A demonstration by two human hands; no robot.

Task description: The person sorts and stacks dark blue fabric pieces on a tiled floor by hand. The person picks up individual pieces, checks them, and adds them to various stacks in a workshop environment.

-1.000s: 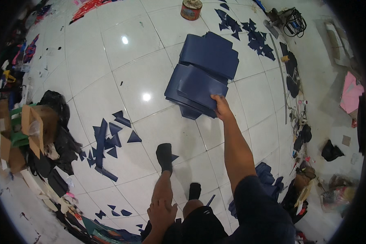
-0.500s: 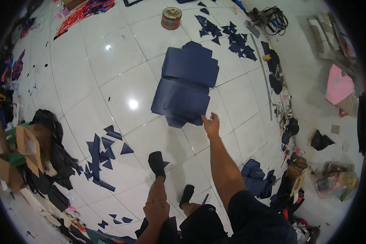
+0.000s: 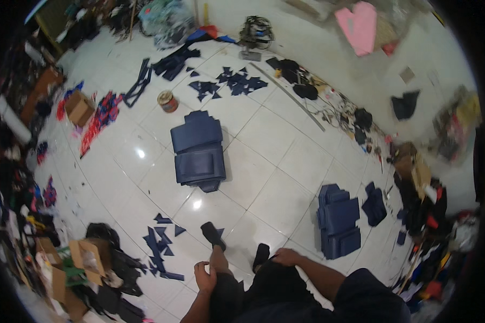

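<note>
My left hand (image 3: 205,275) rests on my left knee, its grip released and holding nothing. My right hand (image 3: 286,257) sits low by my right thigh, close to my dark-socked right foot (image 3: 261,255); I cannot tell whether that grip is clenched or slack, though I see nothing in it. My left foot (image 3: 213,234) is set forward on the white tiled floor (image 3: 285,161).

The nearest stack of navy blue panels (image 3: 338,227) lies at about three o'clock from my right hand — near, but not touching. A second, larger pile of navy panels (image 3: 198,151) lies well apart at about eleven o'clock, with a round tin (image 3: 168,100) just beyond it. Small navy offcuts (image 3: 160,245) are scattered at about nine o'clock from my left foot, and a cardboard box (image 3: 83,259) sits among the dark clutter further that way.

As I judge it, I am between handlings: both hands are off the material and I am crouched or rising. Any further handling of the panels would call for reaching right to the near stack and getting the fingers under a whole panel edge — flat sheets on smooth tile could slide rather than lift.
</note>
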